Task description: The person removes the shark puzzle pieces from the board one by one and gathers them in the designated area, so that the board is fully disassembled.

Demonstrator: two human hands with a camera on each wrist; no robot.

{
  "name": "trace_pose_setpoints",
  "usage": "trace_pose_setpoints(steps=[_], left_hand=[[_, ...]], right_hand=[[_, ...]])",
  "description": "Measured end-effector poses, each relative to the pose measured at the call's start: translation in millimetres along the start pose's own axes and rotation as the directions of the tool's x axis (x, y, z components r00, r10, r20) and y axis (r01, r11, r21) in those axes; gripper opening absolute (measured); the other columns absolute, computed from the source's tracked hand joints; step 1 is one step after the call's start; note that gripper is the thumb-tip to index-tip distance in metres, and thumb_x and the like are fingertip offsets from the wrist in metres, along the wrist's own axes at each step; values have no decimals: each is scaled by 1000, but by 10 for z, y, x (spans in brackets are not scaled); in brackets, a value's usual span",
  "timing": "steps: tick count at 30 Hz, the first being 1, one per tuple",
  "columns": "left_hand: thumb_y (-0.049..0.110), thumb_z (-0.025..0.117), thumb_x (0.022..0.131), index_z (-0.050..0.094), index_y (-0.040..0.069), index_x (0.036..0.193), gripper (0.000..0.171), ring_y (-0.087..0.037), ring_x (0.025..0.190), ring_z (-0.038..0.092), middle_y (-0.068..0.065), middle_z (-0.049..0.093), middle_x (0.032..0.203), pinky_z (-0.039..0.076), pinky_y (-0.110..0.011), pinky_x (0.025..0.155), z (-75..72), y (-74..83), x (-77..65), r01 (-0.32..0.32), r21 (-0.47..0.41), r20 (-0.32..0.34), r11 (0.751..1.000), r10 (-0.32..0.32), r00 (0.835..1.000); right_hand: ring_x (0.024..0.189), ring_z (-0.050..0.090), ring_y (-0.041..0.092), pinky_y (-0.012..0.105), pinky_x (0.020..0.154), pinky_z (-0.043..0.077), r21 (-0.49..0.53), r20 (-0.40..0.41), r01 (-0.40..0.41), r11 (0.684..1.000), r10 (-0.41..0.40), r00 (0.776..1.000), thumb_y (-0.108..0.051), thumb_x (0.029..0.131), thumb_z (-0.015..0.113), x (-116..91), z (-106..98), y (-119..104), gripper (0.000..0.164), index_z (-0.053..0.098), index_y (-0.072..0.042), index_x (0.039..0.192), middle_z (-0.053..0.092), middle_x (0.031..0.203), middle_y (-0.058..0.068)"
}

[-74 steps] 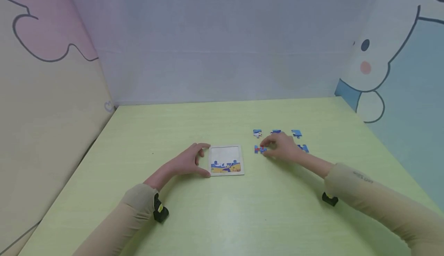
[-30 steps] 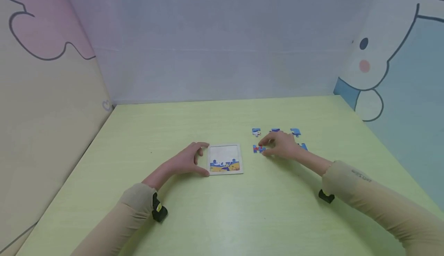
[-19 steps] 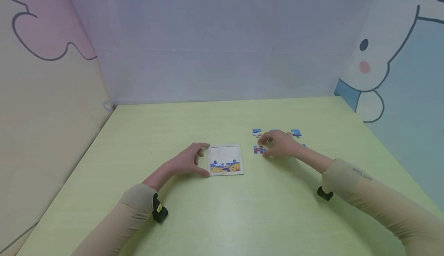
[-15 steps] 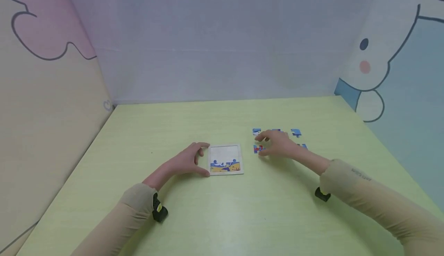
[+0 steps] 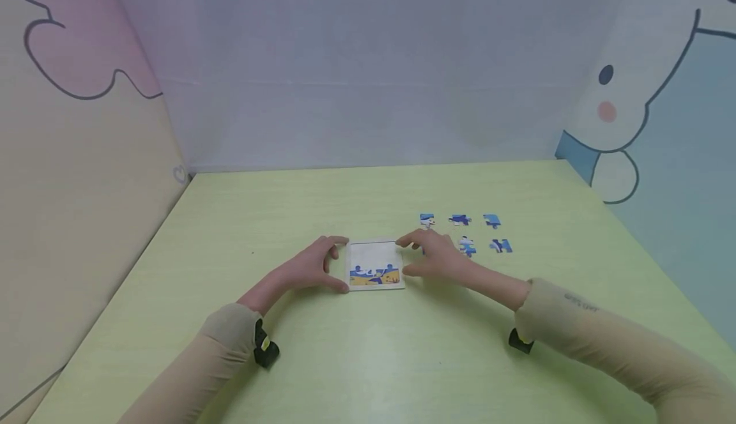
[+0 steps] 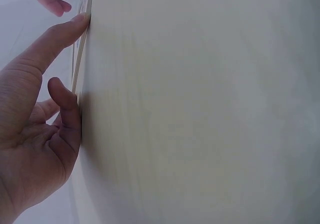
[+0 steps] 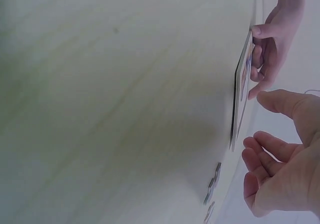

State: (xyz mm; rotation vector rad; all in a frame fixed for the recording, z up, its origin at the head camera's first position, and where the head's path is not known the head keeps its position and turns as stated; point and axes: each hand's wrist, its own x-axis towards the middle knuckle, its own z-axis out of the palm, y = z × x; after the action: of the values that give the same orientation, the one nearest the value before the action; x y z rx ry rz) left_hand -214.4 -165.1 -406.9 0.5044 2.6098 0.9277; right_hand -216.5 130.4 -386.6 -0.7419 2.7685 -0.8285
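A white square puzzle frame (image 5: pixel 374 251) lies on the table, its lower strip filled with joined yellow and blue pieces. My left hand (image 5: pixel 305 264) touches its left side, index finger at the far corner and thumb at the near one. My right hand (image 5: pixel 439 257) is at its right side, thumb and index finger spread apart. Nothing shows between those fingers in the right wrist view. Right of the frame lie loose jigsaw pieces: a blue-and-white one (image 5: pixel 427 219), a dark blue one (image 5: pixel 460 220) and several others. The right hand mostly hides one piece.
The light yellow-green table (image 5: pixel 368 360) reaches back to a pale curtain-like wall (image 5: pixel 368 73). Cartoon-printed panels stand at both sides. Each sleeve carries a black wrist camera, the left one (image 5: pixel 266 345) close above the table.
My right hand has moved left from the loose pieces to the frame's right side, uncovering pieces in both rows. The red-and-blue piece is now mostly behind it. The left hand stays put.
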Motion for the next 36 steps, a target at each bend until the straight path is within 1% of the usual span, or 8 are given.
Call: trace_pose_setpoints(steps=[3, 7, 12, 16, 20, 23, 31, 36], left_hand=[[32, 90, 69, 37, 12, 149, 98, -16, 83, 46, -7, 47, 113, 39, -26, 73, -4, 7, -1, -3, -2, 1, 1000, 3, 1000], [32, 90, 69, 37, 12, 149, 98, -16, 82, 46, -7, 48, 113, 39, -26, 73, -2, 2, 4, -6, 0, 0, 1000, 6, 1000], [33, 90, 69, 38, 12, 149, 98, -16, 82, 46, -7, 48, 112, 39, -26, 73, 5, -1, 14, -2, 3, -4, 1000, 2, 1000], [33, 90, 69, 38, 12, 149, 98, -16, 81, 46, -6, 48, 112, 39, -26, 73, 2, -3, 18, -4, 3, -5, 1000, 4, 1000], [33, 90, 69, 38, 12, 149, 98, -16, 81, 47, -6, 48, 111, 39, -26, 73, -2, -9, 20, -5, 3, -3, 1000, 5, 1000], [34, 90, 69, 38, 12, 149, 98, -15, 81, 47, -6, 48, 111, 39, -26, 73, -5, -14, 20, -10, 11, -1, 1000, 10, 1000], [33, 90, 69, 38, 11, 149, 98, -15, 82, 46, -6, 49, 110, 39, -25, 73, -7, -17, 22, -21, 13, 0, 1000, 21, 1000], [32, 90, 69, 39, 11, 148, 97, -16, 82, 46, -6, 49, 110, 40, -25, 73, -4, -20, 24, -24, 4, 0, 1000, 24, 1000]], right_hand=[[116, 58, 25, 50, 98, 36, 5, 14, 21, 1000, -21, 1000, -24, 81, 80, -18, 57, -67, 52, 63, -12, 129, 65, 129, 6], [115, 58, 23, 48, 97, 36, -24, 25, 39, 999, -38, 999, -24, 80, 81, -30, 127, -122, 51, 65, -14, 127, 66, 126, 3], [104, 59, 19, 42, 86, 37, -111, 21, 97, 989, -95, 995, -19, 78, 80, -31, 197, -162, 43, 70, -15, 120, 71, 113, -1], [101, 59, 19, 44, 86, 39, -157, 31, 125, 980, -122, 992, -14, 78, 77, -30, 212, -221, 36, 72, -15, 114, 71, 111, 0], [109, 59, 23, 47, 93, 41, -138, 55, 133, 981, -127, 990, -12, 79, 76, -33, 204, -244, 36, 72, -16, 114, 69, 116, 2], [111, 57, 23, 44, 93, 43, -118, 77, 156, 981, -148, 986, -9, 80, 74, -29, 203, -236, 37, 72, -17, 117, 66, 118, 4], [101, 51, 19, 34, 88, 43, -60, 132, 194, 979, -185, 974, -1, 80, 70, 9, 175, -237, 38, 73, -15, 116, 58, 114, 8], [97, 49, 16, 28, 83, 43, -60, 186, 206, 977, -192, 964, -3, 82, 70, 51, 141, -237, 38, 72, -13, 117, 55, 114, 8]])
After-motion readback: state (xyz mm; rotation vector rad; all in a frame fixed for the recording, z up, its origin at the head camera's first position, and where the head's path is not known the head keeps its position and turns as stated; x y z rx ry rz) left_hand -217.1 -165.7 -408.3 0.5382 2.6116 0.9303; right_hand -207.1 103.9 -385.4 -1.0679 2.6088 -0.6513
